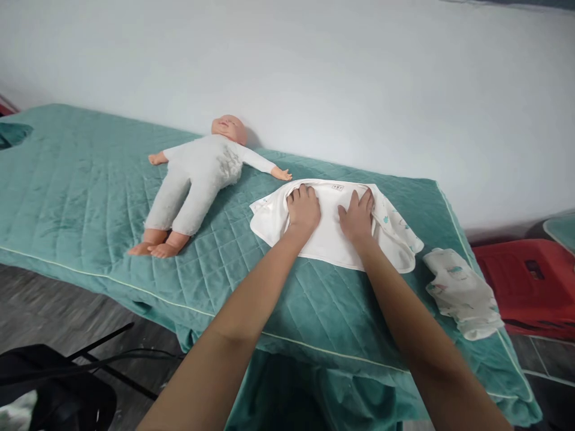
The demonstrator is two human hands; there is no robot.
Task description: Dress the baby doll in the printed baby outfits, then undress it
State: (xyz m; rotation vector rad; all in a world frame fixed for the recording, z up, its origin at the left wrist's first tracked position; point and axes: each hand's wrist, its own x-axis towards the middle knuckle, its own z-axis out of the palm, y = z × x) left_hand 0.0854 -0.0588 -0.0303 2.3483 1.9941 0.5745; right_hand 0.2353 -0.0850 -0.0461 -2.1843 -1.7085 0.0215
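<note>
A white baby garment (330, 224) with a small printed label and patterned edges lies spread on the green quilted cover, its front panels folded outward. My left hand (304, 209) rests on its left part with fingers curled at the folded edge of the cloth. On the right part, my right hand (358, 220) lies with thumb and fingers apart, fingertips by the right fold. Beyond my left hand, a baby doll (202, 161) in a white soft body lies on its back, one arm stretched toward the garment.
A folded white patterned baby garment (462, 293) lies near the right end of the green-covered bed (90, 179). Behind stands a pale wall (314, 78). A red plastic object (525, 281) is beyond the right edge. At lower left are a black item (58, 389) and thin dark legs.
</note>
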